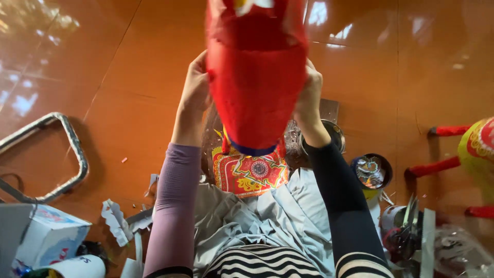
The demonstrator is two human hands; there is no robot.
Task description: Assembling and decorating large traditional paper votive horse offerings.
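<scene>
A large red paper-covered form, rounded like a mask or head, is lifted close to the camera and blurred. My left hand grips its left side; my right hand grips its right side. Its lower end has a dark blue rim. Below it, on a grey cloth over my lap, lies a red and yellow patterned paper panel. My left sleeve is lilac and my right sleeve dark navy.
Glossy orange floor tiles lie all around. A metal chair frame and a cardboard box are at left, with paper scraps. Tins, scissors and a yellow-red form sit at right.
</scene>
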